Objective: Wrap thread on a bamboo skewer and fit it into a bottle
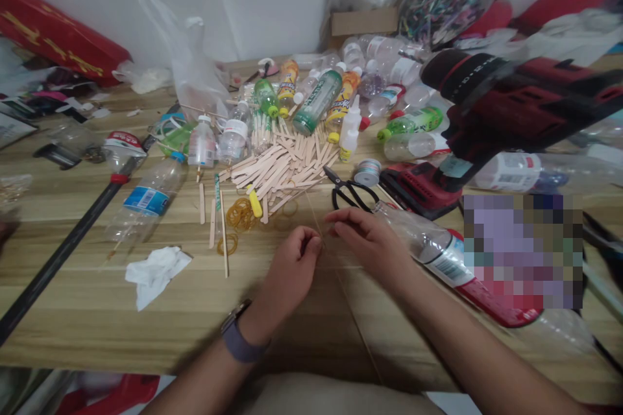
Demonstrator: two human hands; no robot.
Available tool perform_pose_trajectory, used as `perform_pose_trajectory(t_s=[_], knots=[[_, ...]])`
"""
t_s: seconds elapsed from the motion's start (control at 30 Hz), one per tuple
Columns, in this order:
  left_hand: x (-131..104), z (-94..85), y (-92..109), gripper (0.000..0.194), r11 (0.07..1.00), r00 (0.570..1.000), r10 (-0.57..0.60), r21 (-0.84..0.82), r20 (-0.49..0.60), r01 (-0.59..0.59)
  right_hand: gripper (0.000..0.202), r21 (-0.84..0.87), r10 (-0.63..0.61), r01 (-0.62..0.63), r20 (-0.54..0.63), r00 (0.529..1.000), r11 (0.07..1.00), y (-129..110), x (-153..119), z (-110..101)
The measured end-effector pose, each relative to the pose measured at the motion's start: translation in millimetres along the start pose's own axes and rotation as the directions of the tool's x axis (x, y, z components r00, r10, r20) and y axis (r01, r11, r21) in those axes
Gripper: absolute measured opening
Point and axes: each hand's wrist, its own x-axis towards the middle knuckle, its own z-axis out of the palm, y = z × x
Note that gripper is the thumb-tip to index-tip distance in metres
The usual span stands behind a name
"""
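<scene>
My left hand point(292, 267), with a watch on its wrist, is closed above the wooden table, thumb against the curled fingers. Whatever it may pinch is too small to make out. Facing it, my right hand point(372, 248) has its fingers loosely stretched, with nothing visible in them. A thin line runs down between the hands; I cannot tell whether it is thread or a table seam. Beyond them lie a pile of wooden craft sticks point(272, 168), rubber bands point(241, 214) and black-handled scissors point(351, 193). A spool point(367, 172) sits behind the scissors.
A red cordless drill point(467, 123) stands at right, near a plastic bottle point(450, 259). Several bottles crowd the back around a green bottle point(318, 100) and white glue bottles point(350, 133). At left are a crumpled tissue point(156, 272), a clear bottle point(148, 198) and a long black bar point(73, 243).
</scene>
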Motion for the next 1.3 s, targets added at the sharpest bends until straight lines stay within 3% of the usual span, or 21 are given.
perform_pose_trajectory(t_s=[0.2, 0.43, 0.63, 0.97, 1.17, 1.3], knots=[[1, -1.1, 0, 0.017, 0.997, 0.999, 0.001, -0.076, -0.045, -0.004, 0.023, 0.077, -0.069, 0.073, -0.054, 0.996, 0.994, 2, -3, 5], [5, -1.2, 4, 0.020, 0.989, 0.999, -0.019, -0.149, -0.048, 0.011, 0.024, 0.022, -0.143, 0.146, -0.113, 0.983, 0.989, -2, -5, 3], [14, -4.0, 9, 0.018, 0.997, 0.998, -0.021, -0.080, -0.055, 0.017, 0.024, -0.067, -0.238, 0.234, -0.055, 0.970, 0.970, -12, -4, -1], [21, -13.4, 16, 0.021, 0.997, 0.991, 0.070, 0.008, 0.117, -0.071, 0.023, -0.116, -0.290, 0.302, 0.109, 0.951, 0.946, -21, 11, -2], [20, -21.2, 22, 0.019, 0.993, 0.972, 0.110, 0.026, 0.205, -0.118, 0.022, -0.147, -0.307, 0.319, 0.102, 0.946, 0.936, -15, 21, 0], [21, -24.4, 20, 0.015, 0.996, 0.969, 0.082, 0.004, 0.231, -0.086, 0.023, -0.171, -0.321, 0.334, 0.100, 0.942, 0.927, -10, 23, 0]])
